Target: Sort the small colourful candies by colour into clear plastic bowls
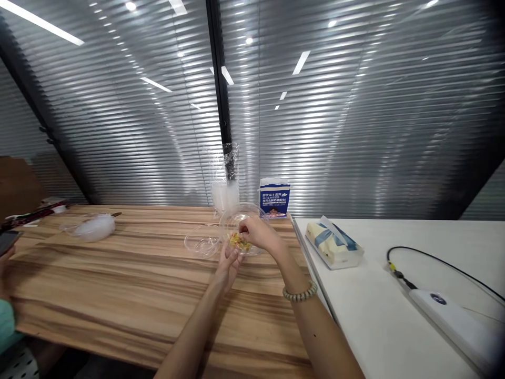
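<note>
Small yellow, green and reddish pieces [239,241] lie in a clear plastic bowl [258,250] on the wooden table. My left hand [231,261] grips the near side of this bowl, its fingers curled at the rim. Over the bowl, my right hand [254,232] has its fingers pinched together and pointing down at the pieces; what is between them, if anything, is too small to tell. A round clear lid or bowl [203,242] rests just left. Behind stands a clear plastic bag [224,197] with whitish contents.
A blue and white packet [275,200] stands at the back. On the white table [374,326] at right are a tissue pack [333,245], a black cable and a white device [450,321]. A whitish plastic bundle [96,227] lies left. Another person's arm shows at far left.
</note>
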`<state>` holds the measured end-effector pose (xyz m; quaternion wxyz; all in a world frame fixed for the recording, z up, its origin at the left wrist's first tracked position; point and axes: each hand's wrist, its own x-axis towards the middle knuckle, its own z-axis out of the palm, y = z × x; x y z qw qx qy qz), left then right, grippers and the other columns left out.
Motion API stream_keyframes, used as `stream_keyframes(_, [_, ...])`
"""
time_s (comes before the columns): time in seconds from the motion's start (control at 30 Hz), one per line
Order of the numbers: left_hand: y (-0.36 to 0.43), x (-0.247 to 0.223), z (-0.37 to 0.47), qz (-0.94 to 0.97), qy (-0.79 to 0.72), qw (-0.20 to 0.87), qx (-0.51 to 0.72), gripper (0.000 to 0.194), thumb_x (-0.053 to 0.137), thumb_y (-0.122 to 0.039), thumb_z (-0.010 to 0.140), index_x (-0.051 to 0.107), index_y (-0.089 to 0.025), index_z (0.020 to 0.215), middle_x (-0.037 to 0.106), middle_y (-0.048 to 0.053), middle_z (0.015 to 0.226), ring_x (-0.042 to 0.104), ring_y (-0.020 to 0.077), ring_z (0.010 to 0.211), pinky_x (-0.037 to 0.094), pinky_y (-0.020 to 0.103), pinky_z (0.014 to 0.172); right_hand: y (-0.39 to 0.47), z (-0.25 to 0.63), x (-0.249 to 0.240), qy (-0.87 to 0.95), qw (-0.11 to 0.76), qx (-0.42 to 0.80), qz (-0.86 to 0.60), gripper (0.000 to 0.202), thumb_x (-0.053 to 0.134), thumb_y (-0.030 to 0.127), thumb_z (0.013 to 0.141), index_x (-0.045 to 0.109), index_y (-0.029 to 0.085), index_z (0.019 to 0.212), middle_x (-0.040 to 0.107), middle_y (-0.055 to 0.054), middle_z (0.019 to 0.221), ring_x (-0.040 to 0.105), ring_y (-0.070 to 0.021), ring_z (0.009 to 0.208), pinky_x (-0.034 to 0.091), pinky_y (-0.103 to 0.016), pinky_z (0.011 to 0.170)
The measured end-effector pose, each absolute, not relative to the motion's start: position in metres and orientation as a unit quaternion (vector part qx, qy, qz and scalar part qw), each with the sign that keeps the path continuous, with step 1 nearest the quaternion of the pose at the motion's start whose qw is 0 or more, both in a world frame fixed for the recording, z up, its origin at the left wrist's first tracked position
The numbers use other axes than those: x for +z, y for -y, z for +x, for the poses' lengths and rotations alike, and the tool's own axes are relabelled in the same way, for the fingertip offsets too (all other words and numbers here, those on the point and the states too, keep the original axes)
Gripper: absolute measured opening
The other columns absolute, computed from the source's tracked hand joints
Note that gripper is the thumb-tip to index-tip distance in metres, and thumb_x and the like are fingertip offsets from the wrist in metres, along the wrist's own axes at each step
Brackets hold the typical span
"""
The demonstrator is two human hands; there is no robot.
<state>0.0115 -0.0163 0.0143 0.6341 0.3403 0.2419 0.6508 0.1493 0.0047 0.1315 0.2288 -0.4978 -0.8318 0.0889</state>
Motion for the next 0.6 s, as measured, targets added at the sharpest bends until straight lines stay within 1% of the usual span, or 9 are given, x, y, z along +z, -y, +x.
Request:
stream_keyframes(0.1, [0.017, 0.015, 0.013, 0.342, -0.239, 0.638, 0.648, 0.079, 0.084, -0.029, 0.061, 0.048, -0.029, 0.131, 0.063, 0.004, 0.12, 0.058, 0.0204, 0.112, 0.043, 0.033, 0.099, -0.004, 0.152, 0.133, 0.839, 0.261, 0.071, -0.472, 0.03, 0.051, 0.005, 0.074, 0.075, 0.02, 0.084, 0.073, -0.008, 0.086, 0.063, -0.0193, 0.081, 0.044, -0.026, 0.071])
stream_keyframes(0.2, [0.017, 0.017, 0.015, 0.355, -0.224, 0.633, 0.651, 0.076, 0.084, -0.034, 0.061, 0.05, -0.029, 0.128, 0.063, 0.005, 0.123, 0.054, 0.0231, 0.12, 0.041, 0.036, 0.104, -0.005, 0.154, 0.136, 0.834, 0.315, 0.089, -0.445, 0.026, 0.052, 0.003, 0.075, 0.074, 0.016, 0.079, 0.073, -0.009, 0.082, 0.064, -0.0185, 0.078, 0.045, -0.026, 0.071])
stream_keyframes(0.27, [0.017, 0.019, 0.016, 0.358, -0.22, 0.621, 0.662, 0.072, 0.083, -0.035, 0.061, 0.052, -0.03, 0.126, 0.062, 0.005, 0.125, 0.052, 0.0241, 0.123, 0.039, 0.037, 0.106, -0.005, 0.155, 0.138, 0.817, 0.371, 0.114, -0.427, 0.021, 0.054, 0.005, 0.078, 0.073, 0.015, 0.077, 0.072, -0.008, 0.076, 0.065, -0.0174, 0.072, 0.046, -0.025, 0.068])
stream_keyframes(0.37, [0.016, 0.023, 0.015, 0.351, -0.226, 0.595, 0.687, 0.07, 0.082, -0.035, 0.063, 0.052, -0.029, 0.125, 0.059, 0.006, 0.13, 0.052, 0.0242, 0.124, 0.038, 0.039, 0.108, -0.01, 0.159, 0.139, 0.769, 0.471, 0.164, -0.401, 0.011, 0.059, 0.013, 0.08, 0.069, 0.014, 0.076, 0.069, -0.004, 0.066, 0.065, -0.0153, 0.062, 0.047, -0.023, 0.062])
stream_keyframes(0.47, [0.015, 0.028, 0.012, 0.34, -0.224, 0.572, 0.712, 0.065, 0.08, -0.035, 0.066, 0.052, -0.026, 0.125, 0.055, 0.006, 0.134, 0.05, 0.0231, 0.126, 0.035, 0.039, 0.111, -0.02, 0.165, 0.134, 0.707, 0.56, 0.181, -0.392, 0.01, 0.06, 0.02, 0.082, 0.067, 0.015, 0.078, 0.069, -0.003, 0.068, 0.066, -0.015, 0.061, 0.049, -0.023, 0.06])
stream_keyframes(0.53, [0.013, 0.03, 0.01, 0.325, -0.22, 0.562, 0.728, 0.061, 0.079, -0.035, 0.066, 0.054, -0.025, 0.121, 0.055, 0.006, 0.135, 0.048, 0.0223, 0.128, 0.034, 0.038, 0.112, -0.027, 0.171, 0.129, 0.683, 0.573, 0.158, -0.424, 0.012, 0.058, 0.023, 0.084, 0.067, 0.015, 0.082, 0.07, -0.004, 0.073, 0.066, -0.0157, 0.064, 0.049, -0.024, 0.061])
stream_keyframes(0.6, [0.012, 0.03, 0.008, 0.309, -0.222, 0.558, 0.737, 0.059, 0.081, -0.036, 0.064, 0.056, -0.024, 0.116, 0.055, 0.006, 0.134, 0.047, 0.0225, 0.13, 0.033, 0.038, 0.113, -0.031, 0.177, 0.122, 0.696, 0.517, 0.118, -0.484, 0.014, 0.055, 0.02, 0.085, 0.068, 0.015, 0.087, 0.072, -0.005, 0.081, 0.067, -0.0161, 0.071, 0.049, -0.024, 0.067])
